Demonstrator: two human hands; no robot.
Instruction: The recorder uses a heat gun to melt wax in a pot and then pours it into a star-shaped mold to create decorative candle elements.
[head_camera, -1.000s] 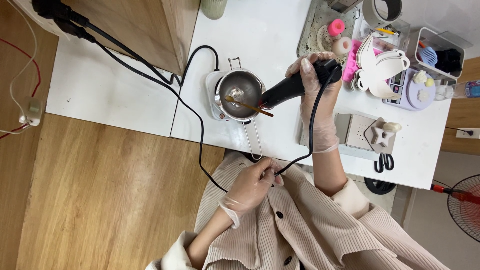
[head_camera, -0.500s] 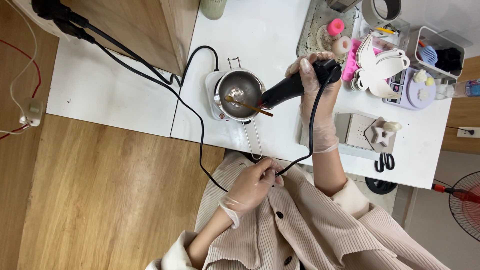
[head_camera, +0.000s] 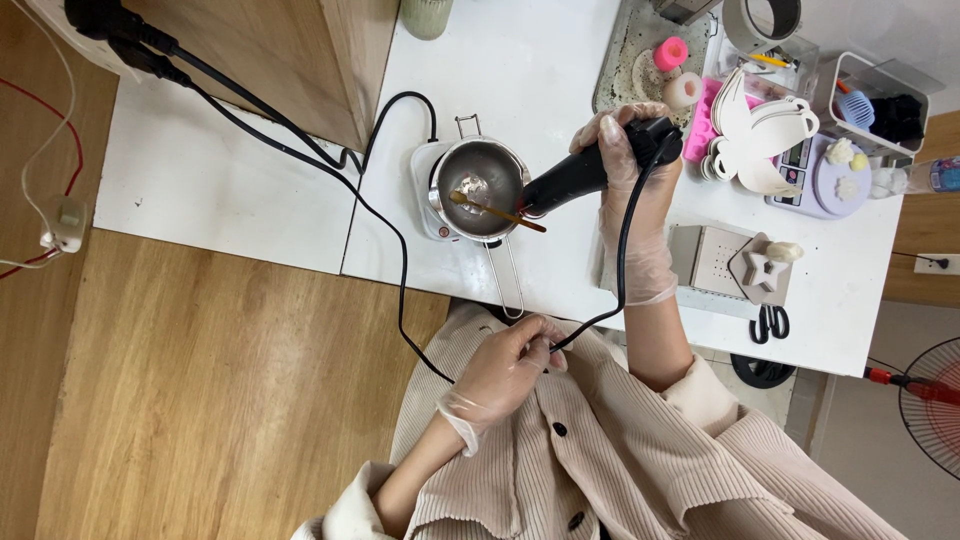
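A white surface (head_camera: 520, 60) stands over a wooden floor, seen from above. Since 1 second ago almost nothing has changed: the black heat tool (head_camera: 590, 175) stays aimed into the small metal pot (head_camera: 480, 188) on its white hotplate, so the warming of the pot's contents looks ongoing. The right hand (head_camera: 640, 170), in a clear glove, is clenched around the tool's handle; the nozzle reaches left from the grip to just above the pot's rim, beside a wooden stick (head_camera: 497, 210) resting in the pot. The left hand (head_camera: 510, 365), also gloved, pinches the tool's black cord (head_camera: 625, 260) near the person's chest. Moulds and scissors (head_camera: 768, 323) lie to the right.
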